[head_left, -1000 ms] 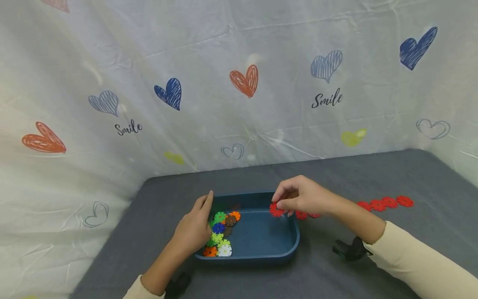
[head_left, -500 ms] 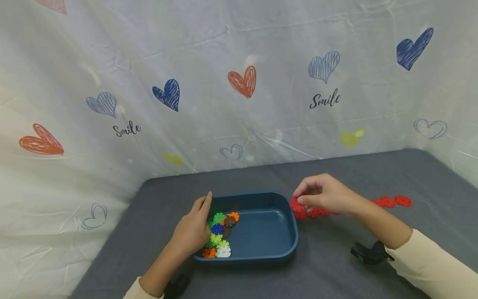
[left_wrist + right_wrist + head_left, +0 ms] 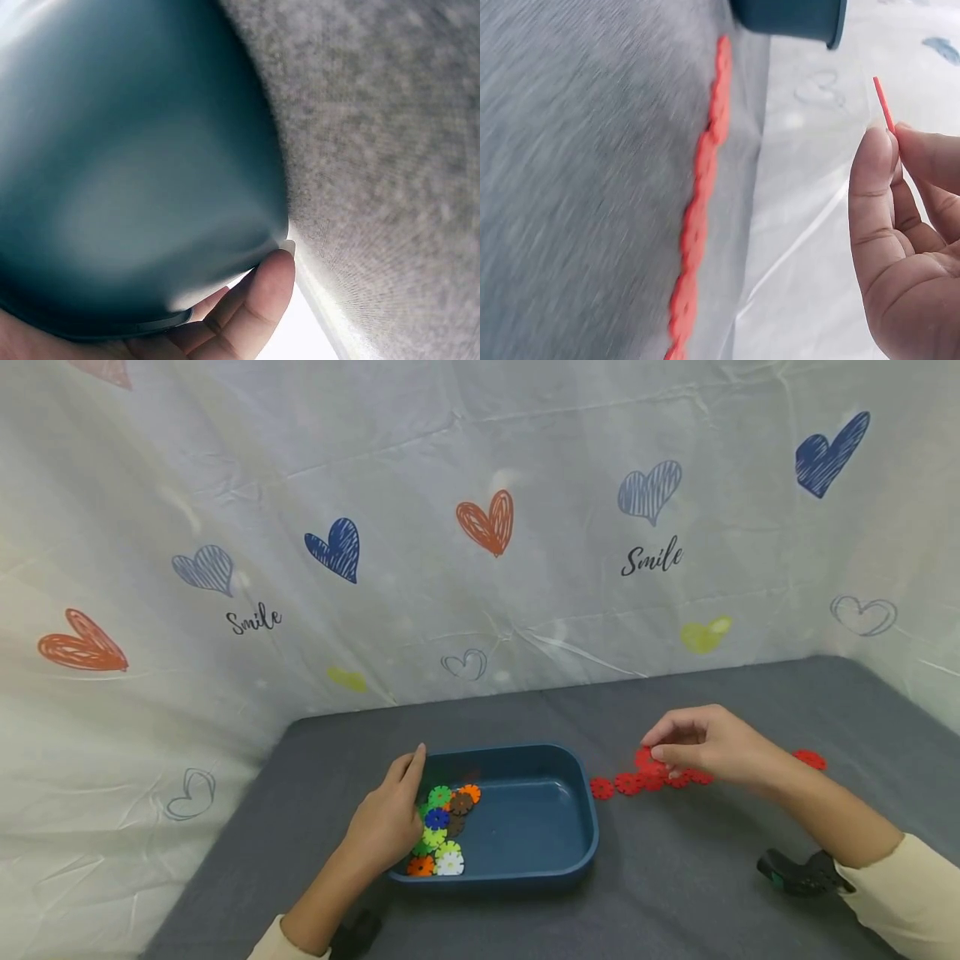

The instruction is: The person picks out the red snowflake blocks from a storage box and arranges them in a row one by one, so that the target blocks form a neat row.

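In the head view my left hand (image 3: 386, 814) grips the left side of a dark blue tray (image 3: 525, 875). The left wrist view shows its fingers (image 3: 262, 304) bent round the tray's outer wall (image 3: 150, 187). My right hand (image 3: 716, 747) pinches a red snowflake disc (image 3: 647, 758) between thumb and fingertips, raised above a row of red discs (image 3: 628, 783) on the table. Seen edge-on in the right wrist view, the pinched disc (image 3: 883, 105) stands clear of the row (image 3: 694, 232). Part of the row lies hidden behind my right hand and forearm.
Snowflake discs in green, blue, brown, orange and white (image 3: 438, 818) lie at the tray's left end. One red disc (image 3: 810, 759) shows beyond my right forearm. A white curtain (image 3: 420, 635) printed with hearts hangs behind the grey table (image 3: 660, 893).
My right hand has carried the red disc out of the tray, over its right wall and rightward above the row. My left hand has stayed on the tray.
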{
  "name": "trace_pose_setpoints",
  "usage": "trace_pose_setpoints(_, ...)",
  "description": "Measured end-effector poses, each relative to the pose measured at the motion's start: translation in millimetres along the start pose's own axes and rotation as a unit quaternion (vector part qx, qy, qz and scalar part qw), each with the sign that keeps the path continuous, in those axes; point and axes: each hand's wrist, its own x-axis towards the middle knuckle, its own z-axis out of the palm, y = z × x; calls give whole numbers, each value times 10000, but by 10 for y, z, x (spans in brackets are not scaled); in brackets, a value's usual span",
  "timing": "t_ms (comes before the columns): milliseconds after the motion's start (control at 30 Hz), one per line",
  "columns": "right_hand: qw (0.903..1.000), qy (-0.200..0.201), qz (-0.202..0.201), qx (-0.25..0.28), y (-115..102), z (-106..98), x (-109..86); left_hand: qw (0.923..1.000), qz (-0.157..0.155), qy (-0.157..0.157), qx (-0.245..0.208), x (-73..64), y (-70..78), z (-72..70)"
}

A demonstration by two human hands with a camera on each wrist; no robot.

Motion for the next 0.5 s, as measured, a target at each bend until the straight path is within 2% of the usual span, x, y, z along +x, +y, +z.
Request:
trace_pose_setpoints(233, 9994, 262, 222, -66, 113, -198, -133, 10000, -67, -3, 2, -6, -4, -16)
trace_pose_setpoints(500, 9949, 606, 654, -468, 291, -587, -268, 10000, -21, -25, -29, 0, 0, 3)
